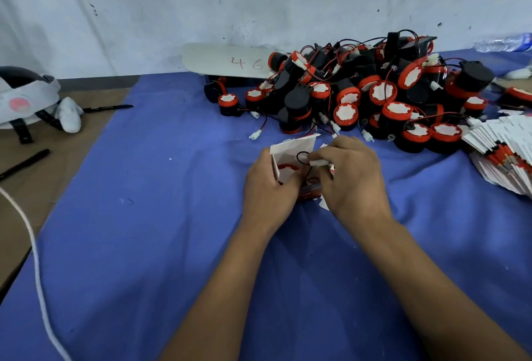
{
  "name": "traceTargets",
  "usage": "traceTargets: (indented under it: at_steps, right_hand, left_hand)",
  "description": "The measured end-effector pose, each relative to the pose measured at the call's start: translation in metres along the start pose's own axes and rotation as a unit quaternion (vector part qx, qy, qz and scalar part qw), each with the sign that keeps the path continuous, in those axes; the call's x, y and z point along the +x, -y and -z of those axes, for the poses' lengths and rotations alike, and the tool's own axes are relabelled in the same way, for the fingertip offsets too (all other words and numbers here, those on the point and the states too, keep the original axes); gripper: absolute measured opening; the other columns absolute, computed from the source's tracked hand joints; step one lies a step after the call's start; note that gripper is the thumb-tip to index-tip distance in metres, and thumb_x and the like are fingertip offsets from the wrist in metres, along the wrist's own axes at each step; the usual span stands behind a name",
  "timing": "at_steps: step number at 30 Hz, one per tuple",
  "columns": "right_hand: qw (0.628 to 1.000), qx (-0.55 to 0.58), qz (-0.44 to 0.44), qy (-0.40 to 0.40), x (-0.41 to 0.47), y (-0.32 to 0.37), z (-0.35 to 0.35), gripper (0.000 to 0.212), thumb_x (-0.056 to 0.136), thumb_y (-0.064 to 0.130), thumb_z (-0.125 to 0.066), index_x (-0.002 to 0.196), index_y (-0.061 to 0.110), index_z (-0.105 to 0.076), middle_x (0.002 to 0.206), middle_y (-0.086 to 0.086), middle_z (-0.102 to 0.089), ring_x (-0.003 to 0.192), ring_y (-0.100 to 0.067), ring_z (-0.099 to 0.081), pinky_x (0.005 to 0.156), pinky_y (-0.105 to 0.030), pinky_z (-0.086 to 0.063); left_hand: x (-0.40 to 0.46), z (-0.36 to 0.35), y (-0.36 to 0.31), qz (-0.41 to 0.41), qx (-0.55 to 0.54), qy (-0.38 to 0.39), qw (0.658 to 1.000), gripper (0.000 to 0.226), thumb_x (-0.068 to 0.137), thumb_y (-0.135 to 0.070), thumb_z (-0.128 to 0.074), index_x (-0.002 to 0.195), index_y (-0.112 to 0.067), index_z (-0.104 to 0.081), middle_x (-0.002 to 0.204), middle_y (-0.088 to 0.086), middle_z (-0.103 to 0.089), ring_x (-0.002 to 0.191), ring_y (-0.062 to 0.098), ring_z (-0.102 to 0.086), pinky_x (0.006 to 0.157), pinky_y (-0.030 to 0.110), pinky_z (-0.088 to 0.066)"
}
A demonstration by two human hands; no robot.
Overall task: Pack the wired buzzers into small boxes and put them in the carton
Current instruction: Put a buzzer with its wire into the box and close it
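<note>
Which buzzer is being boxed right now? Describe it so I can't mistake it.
Start at the buzzer pile on the blue cloth, then come nearer to the two hands. It is the buzzer inside the small box the left hand holds: the only one boxed.

A blue cloth (144, 216) covers the brown table (57, 136). The piled buzzers (359, 93) are black with red rims and white faces, on red and black wires. The small box (290, 156) is white. A white card (227, 59) carries red numerals.
</note>
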State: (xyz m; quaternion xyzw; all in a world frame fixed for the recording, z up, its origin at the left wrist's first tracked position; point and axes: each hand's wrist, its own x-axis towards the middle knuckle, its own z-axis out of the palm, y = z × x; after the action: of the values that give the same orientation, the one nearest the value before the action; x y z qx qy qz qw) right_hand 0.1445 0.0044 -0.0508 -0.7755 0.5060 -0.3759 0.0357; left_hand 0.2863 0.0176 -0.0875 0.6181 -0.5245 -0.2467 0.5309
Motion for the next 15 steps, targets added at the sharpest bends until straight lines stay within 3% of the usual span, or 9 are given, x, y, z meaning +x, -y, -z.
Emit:
traceTargets:
  at_steps: [4, 7, 10, 12, 15]
  right_hand:
    - [0.988, 0.124, 0.007, -0.086, -0.003, -0.004, 0.004, 0.028, 0.084, -0.005, -0.069, 0.105, 0.011, -0.079, 0.097, 0.001, -0.067, 0.076, -0.007, -0.057, 0.072, -0.024, -0.05]
    - [0.952, 0.291, -0.047, -0.085, -0.003, -0.005, 0.01, 0.03, 0.088, -0.001, -0.071, 0.11, 0.019, -0.076, 0.094, 0.007, -0.069, 0.084, -0.011, -0.066, 0.073, -0.023, -0.054]
    - [0.896, 0.432, -0.096, -0.047, -0.003, -0.006, 0.013, 0.037, 0.087, -0.002, -0.076, 0.118, 0.018, -0.071, 0.092, -0.001, -0.073, 0.084, -0.018, -0.07, 0.07, -0.025, -0.058]
    - [0.888, 0.446, -0.113, -0.005, -0.002, -0.007, 0.012, 0.031, 0.086, 0.0, -0.078, 0.112, 0.017, -0.074, 0.092, -0.004, -0.075, 0.082, -0.022, -0.071, 0.071, -0.031, -0.059]
    - [0.909, 0.4, -0.114, 0.032, -0.003, -0.009, 0.006, 0.016, 0.091, 0.006, -0.075, 0.096, 0.02, -0.079, 0.086, 0.007, -0.076, 0.068, -0.005, -0.067, 0.066, -0.024, -0.054]
  left_hand:
    - [0.0, 0.0, 0.0, -0.006, 0.011, 0.01, 1.0, 0.035, 0.088, -0.019, -0.07, 0.116, -0.038, -0.06, 0.106, -0.021, -0.07, 0.101, -0.001, -0.066, 0.085, 0.023, -0.057]
    - [0.002, 0.001, -0.001, 0.004, 0.02, -0.001, 1.0, 0.031, 0.089, -0.02, -0.069, 0.111, -0.039, -0.058, 0.101, -0.021, -0.069, 0.095, -0.003, -0.065, 0.076, 0.016, -0.053]
    - [0.0, 0.001, -0.003, 0.007, 0.041, -0.01, 0.999, 0.031, 0.084, -0.035, -0.068, 0.112, -0.032, -0.054, 0.099, -0.014, -0.067, 0.093, 0.006, -0.065, 0.075, 0.026, -0.055]
    - [-0.001, 0.001, -0.005, -0.003, 0.059, -0.014, 0.998, 0.042, 0.078, -0.046, -0.062, 0.114, -0.029, -0.049, 0.099, -0.009, -0.065, 0.093, 0.013, -0.064, 0.074, 0.035, -0.056]
    - [-0.002, 0.002, -0.008, -0.023, 0.072, -0.021, 0.997, 0.045, 0.078, -0.045, -0.059, 0.116, -0.032, -0.041, 0.099, -0.007, -0.065, 0.092, 0.015, -0.063, 0.072, 0.038, -0.056]
